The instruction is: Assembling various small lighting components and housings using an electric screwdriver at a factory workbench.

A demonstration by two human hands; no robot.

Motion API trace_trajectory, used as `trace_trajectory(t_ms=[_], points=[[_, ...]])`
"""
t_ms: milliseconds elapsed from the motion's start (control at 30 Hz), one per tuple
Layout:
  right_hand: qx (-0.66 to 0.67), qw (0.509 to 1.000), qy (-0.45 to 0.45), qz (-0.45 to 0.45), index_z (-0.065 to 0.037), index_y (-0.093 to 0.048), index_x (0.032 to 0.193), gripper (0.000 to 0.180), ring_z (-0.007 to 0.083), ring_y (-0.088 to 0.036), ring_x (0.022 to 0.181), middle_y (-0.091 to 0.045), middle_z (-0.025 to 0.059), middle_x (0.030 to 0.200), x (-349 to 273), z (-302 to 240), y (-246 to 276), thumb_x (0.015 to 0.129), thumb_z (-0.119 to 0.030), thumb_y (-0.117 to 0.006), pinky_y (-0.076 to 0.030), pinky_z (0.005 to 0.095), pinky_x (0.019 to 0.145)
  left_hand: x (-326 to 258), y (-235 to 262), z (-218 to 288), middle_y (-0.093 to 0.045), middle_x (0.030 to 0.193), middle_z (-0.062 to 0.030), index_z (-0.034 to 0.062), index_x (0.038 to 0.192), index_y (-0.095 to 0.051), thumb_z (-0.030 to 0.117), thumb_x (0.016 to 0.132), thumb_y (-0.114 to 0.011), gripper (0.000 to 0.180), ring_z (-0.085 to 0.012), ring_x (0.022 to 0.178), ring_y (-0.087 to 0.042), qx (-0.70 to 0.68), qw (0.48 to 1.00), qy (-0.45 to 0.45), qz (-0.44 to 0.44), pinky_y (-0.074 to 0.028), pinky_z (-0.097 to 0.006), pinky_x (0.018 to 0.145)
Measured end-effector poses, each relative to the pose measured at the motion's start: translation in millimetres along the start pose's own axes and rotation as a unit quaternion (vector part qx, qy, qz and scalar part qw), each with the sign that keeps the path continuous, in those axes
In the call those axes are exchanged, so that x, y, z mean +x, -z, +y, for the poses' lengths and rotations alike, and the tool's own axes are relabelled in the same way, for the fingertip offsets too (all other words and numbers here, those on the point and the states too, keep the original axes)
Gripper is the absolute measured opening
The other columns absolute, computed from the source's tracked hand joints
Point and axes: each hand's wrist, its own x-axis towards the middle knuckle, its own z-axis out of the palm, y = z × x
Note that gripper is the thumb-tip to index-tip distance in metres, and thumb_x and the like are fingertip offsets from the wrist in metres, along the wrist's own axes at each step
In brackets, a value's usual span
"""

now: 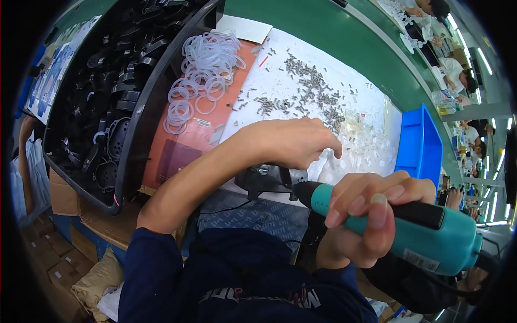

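Note:
My right hand (371, 212) is wrapped round a teal and black electric screwdriver (431, 237). The tool slants, its black nose pointing left at a black workpiece (264, 178) with a round metal piece on top. Across the far side of that workpiece reaches my left hand (299, 144), its fingers curled downward and the index finger bent. What those fingers pinch, if anything, is hidden behind the hand. Past it, many small metal screws (318, 89) lie scattered on a white sheet (258, 107), and small clear pieces (371, 148) lie to its right.
A large black crate (145, 102) of black parts stands at the left. Beside it, translucent rings (207, 70) are heaped on an orange-red board (221, 116). A blue bin (414, 140) stands right. A cord trails from the screwdriver. Other people sit along the far right benches.

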Motion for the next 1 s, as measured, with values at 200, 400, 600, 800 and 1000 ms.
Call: trace_trajectory(t_ms=[200, 400, 600, 800, 1000], points=[[0.009, 1.000, -0.009, -0.014, -0.003, -0.038, 0.095, 0.021, 0.0150, -0.041, 0.033, -0.047, 0.0083, 0.060, -1.0, 2.7, 6.3, 0.082, -0.010, -0.053, -0.036, 0.0258, 0.032, 0.6, 0.0, 3.8, -0.061, 0.082, -0.0234, -0.0014, 0.110, -0.061, -0.002, 0.076, -0.051, 0.035, -0.0379, 0.081, -0.059, 0.027, 1.000, -0.006, 0.000, -0.045, -0.044, 0.073], [0.022, 0.968, 0.046, -0.245, -0.006, -0.041, 0.102, 0.032, 0.0163, -0.052, 0.045, -0.054, 0.0093, 0.068, 3.1, 8.8, 30.0, 0.083, -0.015, -0.066, -0.044, 0.0268, 0.040, -3.4, 7.0, 11.3, -0.058, 0.072, -0.0111, 0.0007, 0.113, -0.061, -0.001, 0.076, -0.055, 0.038, -0.0230, 0.068, -0.057, 0.046, 0.999, -0.001, -0.002, -0.046, -0.035, 0.065], [0.182, 0.971, 0.145, 0.044, -0.007, -0.045, 0.112, 0.027, 0.0170, -0.051, 0.047, -0.055, 0.0116, 0.075, 18.4, -4.2, 48.7, 0.091, -0.022, -0.054, -0.046, 0.0288, 0.049, -10.5, 21.9, 9.9, -0.055, 0.079, 0.0008, 0.0054, 0.124, -0.059, 0.003, 0.083, -0.061, 0.040, -0.0104, 0.078, -0.057, -0.350, 0.898, 0.064, 0.259, -0.048, -0.026, 0.068], [0.184, 0.958, 0.174, 0.137, -0.008, -0.047, 0.112, 0.025, 0.0197, -0.049, 0.045, -0.055, 0.0126, 0.075, 42.0, 2.2, 46.4, 0.090, -0.020, -0.051, -0.044, 0.0312, 0.048, -10.5, 25.6, 13.0, -0.054, 0.083, 0.0015, 0.0008, 0.130, -0.051, 0.008, 0.091, -0.057, 0.041, -0.0112, 0.080, -0.056, -0.488, 0.835, 0.044, 0.253, -0.049, -0.026, 0.077], [0.165, 0.963, 0.178, 0.116, -0.009, -0.047, 0.111, 0.027, 0.0196, -0.050, 0.044, -0.055, 0.0131, 0.075, 48.8, 11.1, 36.0, 0.087, -0.019, -0.053, -0.046, 0.0333, 0.045, -10.0, 23.4, 13.6, -0.056, 0.084, -0.0006, 0.0034, 0.128, -0.055, 0.007, 0.091, -0.056, 0.037, -0.0100, 0.078, -0.058, -0.509, 0.820, 0.060, 0.255, -0.051, -0.025, 0.071]])
